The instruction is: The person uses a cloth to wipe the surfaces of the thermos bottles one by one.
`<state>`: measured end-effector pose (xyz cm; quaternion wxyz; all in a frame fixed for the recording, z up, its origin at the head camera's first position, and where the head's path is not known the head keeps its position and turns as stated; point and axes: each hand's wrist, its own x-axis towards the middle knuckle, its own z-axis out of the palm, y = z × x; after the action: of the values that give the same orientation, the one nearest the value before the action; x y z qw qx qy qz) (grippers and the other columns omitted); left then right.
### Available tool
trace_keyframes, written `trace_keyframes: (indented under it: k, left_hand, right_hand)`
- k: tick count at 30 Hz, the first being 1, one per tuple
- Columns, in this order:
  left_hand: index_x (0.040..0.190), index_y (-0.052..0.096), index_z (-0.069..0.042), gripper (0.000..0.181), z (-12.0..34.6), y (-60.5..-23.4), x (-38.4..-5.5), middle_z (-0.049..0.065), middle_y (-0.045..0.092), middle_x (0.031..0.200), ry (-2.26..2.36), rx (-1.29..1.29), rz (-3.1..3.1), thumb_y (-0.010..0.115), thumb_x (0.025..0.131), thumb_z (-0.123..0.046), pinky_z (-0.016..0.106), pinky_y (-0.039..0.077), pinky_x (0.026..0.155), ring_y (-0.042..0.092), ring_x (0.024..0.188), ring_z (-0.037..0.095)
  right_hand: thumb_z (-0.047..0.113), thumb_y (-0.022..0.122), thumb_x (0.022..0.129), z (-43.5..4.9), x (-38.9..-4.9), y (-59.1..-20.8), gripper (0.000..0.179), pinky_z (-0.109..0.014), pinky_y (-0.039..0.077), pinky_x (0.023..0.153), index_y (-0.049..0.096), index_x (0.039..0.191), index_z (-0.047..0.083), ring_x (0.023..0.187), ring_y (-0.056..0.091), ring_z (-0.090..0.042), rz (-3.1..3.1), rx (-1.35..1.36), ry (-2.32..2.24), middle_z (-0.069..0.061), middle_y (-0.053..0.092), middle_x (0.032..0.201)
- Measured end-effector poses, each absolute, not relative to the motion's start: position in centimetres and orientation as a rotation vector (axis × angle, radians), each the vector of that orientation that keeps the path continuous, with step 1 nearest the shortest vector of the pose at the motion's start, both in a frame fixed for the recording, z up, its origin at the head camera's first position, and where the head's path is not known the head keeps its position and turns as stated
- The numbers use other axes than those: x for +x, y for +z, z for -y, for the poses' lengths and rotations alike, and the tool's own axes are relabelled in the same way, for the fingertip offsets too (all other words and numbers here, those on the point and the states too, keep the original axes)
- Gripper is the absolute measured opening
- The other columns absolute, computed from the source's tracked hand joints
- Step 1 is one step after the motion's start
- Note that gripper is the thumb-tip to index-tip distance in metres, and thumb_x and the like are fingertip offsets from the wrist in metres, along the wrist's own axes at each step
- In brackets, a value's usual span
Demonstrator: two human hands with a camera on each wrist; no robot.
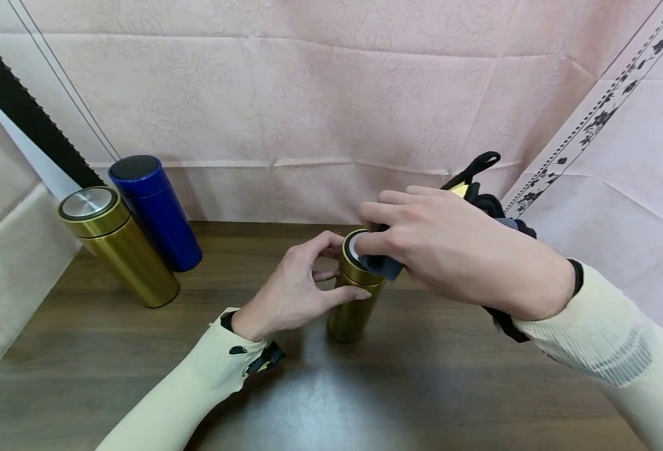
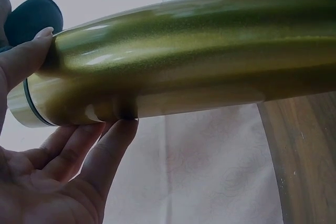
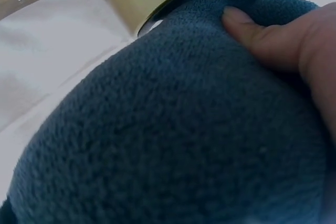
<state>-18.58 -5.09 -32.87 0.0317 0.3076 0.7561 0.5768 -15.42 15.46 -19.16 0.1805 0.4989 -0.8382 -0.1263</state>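
Observation:
In the head view a gold thermos bottle (image 1: 350,316) stands on the table, its lid ringed in black around a silver top. My left hand (image 1: 292,285) holds it near the top, thumb on one side and fingers on the other. The left wrist view shows the smooth gold body (image 2: 184,56) between thumb and fingers. My right hand (image 1: 449,244) grips a dark blue-grey cloth (image 3: 168,119) against the lid. Bunched and hanging, the cloth covers part of the lid in the right wrist view.
At the back left, another gold thermos bottle (image 1: 125,257) with a silver top stands beside a blue bottle (image 1: 159,213) with a dark top. Pink patterned fabric (image 1: 308,113) hangs behind the wooden table (image 1: 241,401).

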Motion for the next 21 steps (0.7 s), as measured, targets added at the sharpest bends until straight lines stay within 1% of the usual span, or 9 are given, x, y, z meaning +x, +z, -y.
trace_keyframes:
  k: [3, 5, 10, 14, 21]
  left_hand:
    - [0.117, 0.061, -0.022, 0.048, 5.1, -32.9, -18.6, -0.009, 0.066, 0.119, 1.784, 0.958, -2.313, 0.09, 0.079, -0.021, 0.024, 0.059, 0.096, 0.069, 0.11, 0.011]
    - [0.117, 0.06, -0.022, 0.047, 5.1, -32.9, -18.6, -0.008, 0.066, 0.119, 1.786, 0.961, -2.308, 0.09, 0.08, -0.021, 0.024, 0.059, 0.095, 0.069, 0.11, 0.012]
    - [0.119, 0.06, -0.021, 0.049, 5.2, -32.9, -18.6, -0.007, 0.065, 0.121, 1.793, 0.96, -2.289, 0.089, 0.08, -0.019, 0.024, 0.059, 0.095, 0.07, 0.11, 0.013]
    - [0.118, 0.06, -0.021, 0.048, 5.1, -32.8, -18.6, -0.007, 0.065, 0.119, 1.788, 0.962, -2.3, 0.09, 0.08, -0.019, 0.024, 0.059, 0.095, 0.069, 0.11, 0.012]
    - [0.117, 0.06, -0.022, 0.048, 5.1, -32.8, -18.6, -0.008, 0.065, 0.118, 1.747, 0.939, -2.346, 0.091, 0.079, -0.023, 0.026, 0.06, 0.094, 0.069, 0.108, 0.01]
  right_hand:
    - [-0.008, 0.074, 0.068, -15.0, -15.4, -19.1, 0.039, -0.03, 0.042, 0.064, 0.065, 0.089, 0.024, 0.073, 0.045, -0.019, 2.374, 1.406, -0.363, 0.004, 0.046, 0.084]
    - [-0.008, 0.074, 0.068, -14.7, -15.5, -19.0, 0.04, -0.03, 0.042, 0.064, 0.068, 0.091, 0.024, 0.073, 0.046, -0.019, 2.379, 1.405, -0.371, 0.003, 0.047, 0.084]
    - [-0.011, 0.066, 0.072, -14.2, -15.9, -18.8, 0.043, -0.03, 0.042, 0.064, 0.071, 0.096, 0.024, 0.073, 0.046, -0.02, 2.394, 1.406, -0.364, 0.003, 0.046, 0.083]
    - [-0.012, 0.061, 0.075, -14.0, -16.3, -18.8, 0.041, -0.031, 0.042, 0.064, 0.07, 0.093, 0.024, 0.072, 0.045, -0.02, 2.391, 1.406, -0.349, 0.003, 0.044, 0.081]
    - [-0.011, 0.06, 0.079, -14.1, -16.9, -18.8, 0.038, -0.034, 0.046, 0.069, 0.069, 0.091, 0.023, 0.075, 0.048, -0.021, 2.414, 1.385, -0.321, 0.002, 0.046, 0.082]
